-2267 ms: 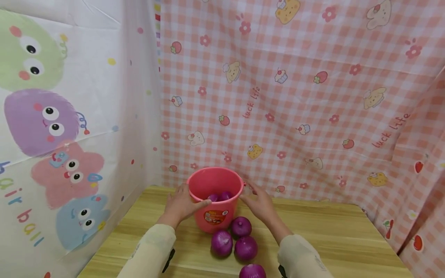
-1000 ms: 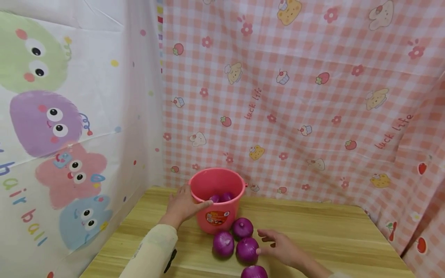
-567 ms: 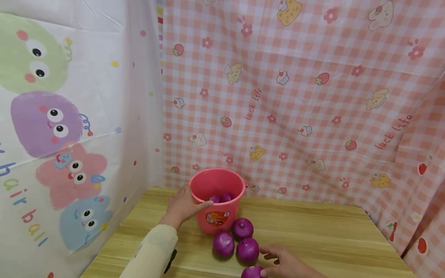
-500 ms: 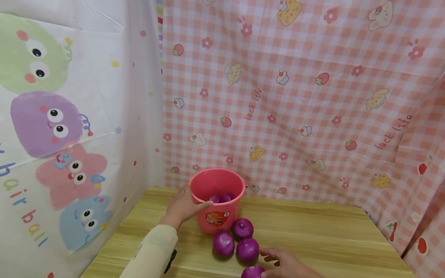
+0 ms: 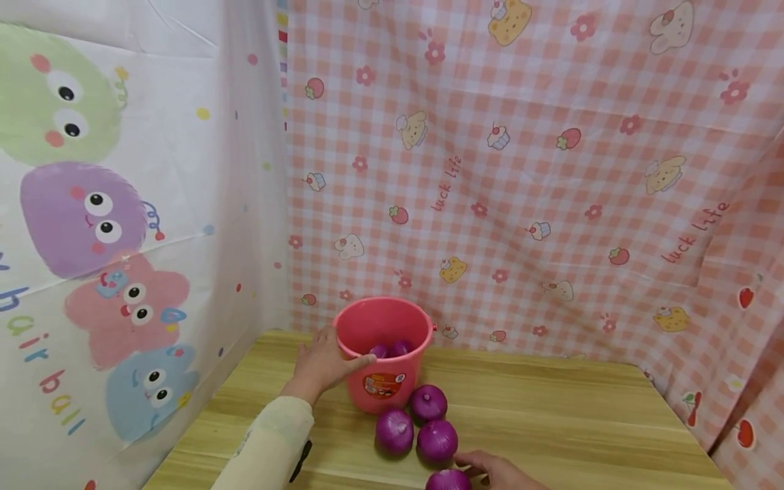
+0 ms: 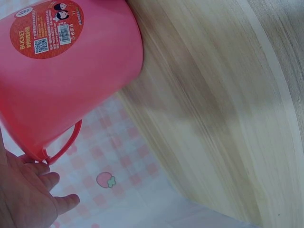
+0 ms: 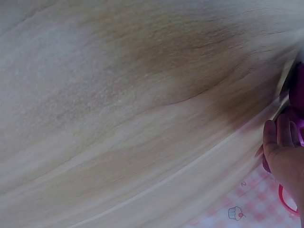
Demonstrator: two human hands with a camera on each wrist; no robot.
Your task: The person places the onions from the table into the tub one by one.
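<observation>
A pink bucket [image 5: 364,400] stands upright on the wooden table with purple onions [image 5: 399,348] visible inside. My left hand [image 5: 320,364] rests against its left side, thumb along the front rim. In the left wrist view, the fingers of that left hand [image 6: 28,197] extend beside the handle [image 6: 71,142]. Three purple onions [image 5: 394,432] sit in front of the bucket. Close to another onion [image 5: 449,480] at the bottom edge is my right hand [image 5: 501,473], fingers extended at its right side. The right wrist view shows this hand [image 7: 287,159] beside dark purple onions [image 7: 298,92]; its thumb is hidden.
Light wood-grain tabletop [image 5: 563,401] spreads right of the onions. A pink checked cloth [image 5: 527,170] hangs behind the table, and a white cartoon-printed cloth [image 5: 202,286] hangs on the left.
My right hand has left the bucket's right side and moved down toward the person, past the onions to the nearest one. The left hand stays at the bucket.
</observation>
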